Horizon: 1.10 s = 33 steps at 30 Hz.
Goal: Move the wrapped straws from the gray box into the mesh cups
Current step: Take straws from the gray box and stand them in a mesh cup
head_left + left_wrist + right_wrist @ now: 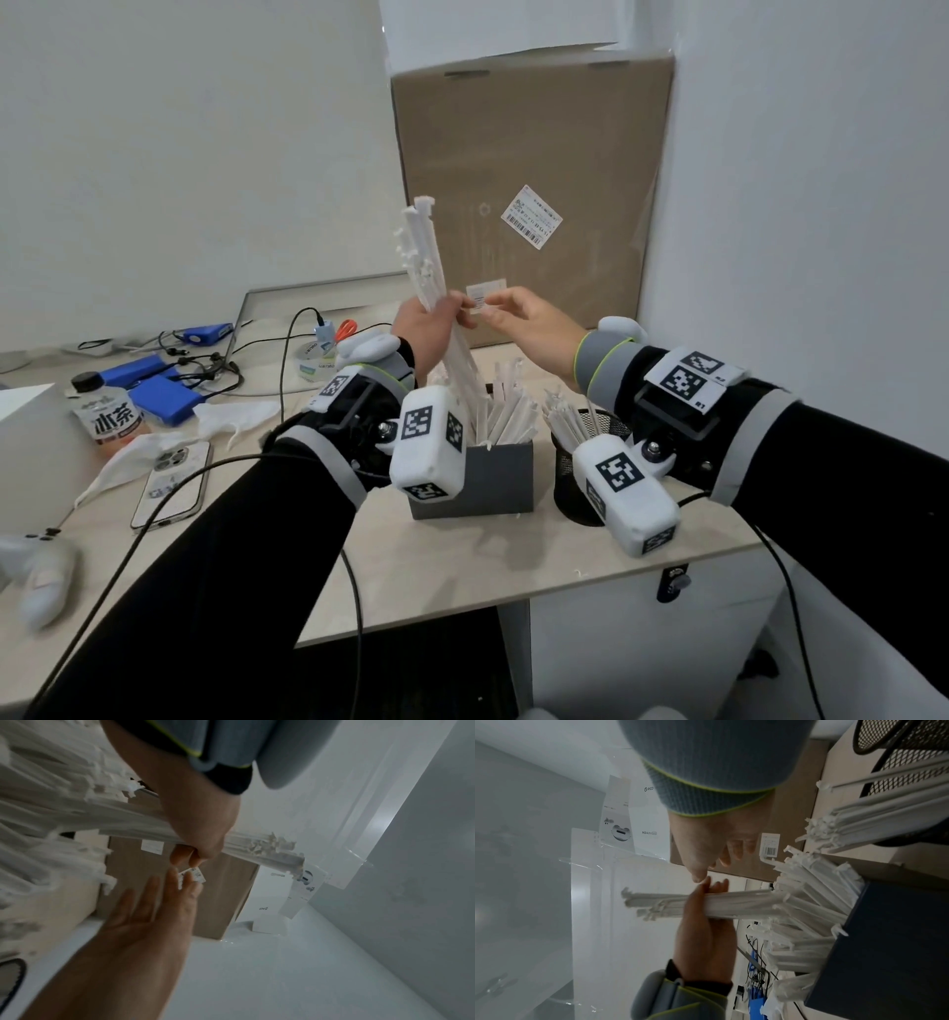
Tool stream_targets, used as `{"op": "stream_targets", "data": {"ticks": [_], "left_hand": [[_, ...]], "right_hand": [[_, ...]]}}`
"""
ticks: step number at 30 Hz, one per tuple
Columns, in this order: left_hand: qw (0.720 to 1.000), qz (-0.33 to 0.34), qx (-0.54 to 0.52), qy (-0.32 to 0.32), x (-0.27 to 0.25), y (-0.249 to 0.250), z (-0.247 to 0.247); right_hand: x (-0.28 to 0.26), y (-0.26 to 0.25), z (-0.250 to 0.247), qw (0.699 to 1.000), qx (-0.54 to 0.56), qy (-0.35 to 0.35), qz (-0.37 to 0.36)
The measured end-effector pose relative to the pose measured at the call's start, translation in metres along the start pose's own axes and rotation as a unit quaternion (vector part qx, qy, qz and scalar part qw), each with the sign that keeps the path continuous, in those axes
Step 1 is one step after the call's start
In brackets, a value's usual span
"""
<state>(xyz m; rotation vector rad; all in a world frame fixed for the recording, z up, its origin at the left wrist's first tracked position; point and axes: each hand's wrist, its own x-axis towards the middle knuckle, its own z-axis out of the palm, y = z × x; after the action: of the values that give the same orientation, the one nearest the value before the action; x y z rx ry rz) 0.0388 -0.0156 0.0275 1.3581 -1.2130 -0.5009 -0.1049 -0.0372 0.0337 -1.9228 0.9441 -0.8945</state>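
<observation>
My left hand grips a bundle of white wrapped straws and holds it nearly upright. The bundle's lower ends are still among the straws in the gray box. In the left wrist view the same bundle runs through that hand. My right hand is just right of the bundle, its fingertips pinching a small printed paper scrap near the left fingertips. A black mesh cup right of the box holds several straws. The right wrist view shows the box and the cup.
A tall cardboard box leans on the wall behind the hands. Left on the table lie a phone, a drink bottle, blue packs, cables and crumpled tissue. The table's front edge is close to the gray box.
</observation>
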Motion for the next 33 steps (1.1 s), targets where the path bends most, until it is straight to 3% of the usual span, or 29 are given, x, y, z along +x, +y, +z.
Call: {"op": "stream_targets", "data": {"ticks": [5,11,16,19,27,33], "left_hand": [[0.992,0.009,-0.121,0.036,0.013,0.020,-0.010],[0.962,-0.008,-0.267,0.050,0.017,0.047,-0.017],[0.950,-0.005,-0.309,0.048,0.016,0.055,-0.016],[0.949,-0.013,-0.309,0.055,0.015,0.056,-0.015],[0.926,-0.058,-0.363,0.086,0.019,0.056,-0.018],[0.891,-0.114,-0.426,0.107,0.026,0.045,-0.025]], "right_hand": [[0.002,0.000,0.007,0.998,0.036,-0.003,0.045],[0.004,0.003,0.012,0.977,0.162,0.036,0.136],[0.000,0.007,0.011,0.962,0.209,0.060,0.165],[0.001,0.007,0.011,0.978,0.141,0.052,0.144],[-0.011,0.017,0.000,0.999,0.016,0.033,-0.021],[-0.020,0.029,-0.022,1.000,0.009,0.003,-0.014]]}}
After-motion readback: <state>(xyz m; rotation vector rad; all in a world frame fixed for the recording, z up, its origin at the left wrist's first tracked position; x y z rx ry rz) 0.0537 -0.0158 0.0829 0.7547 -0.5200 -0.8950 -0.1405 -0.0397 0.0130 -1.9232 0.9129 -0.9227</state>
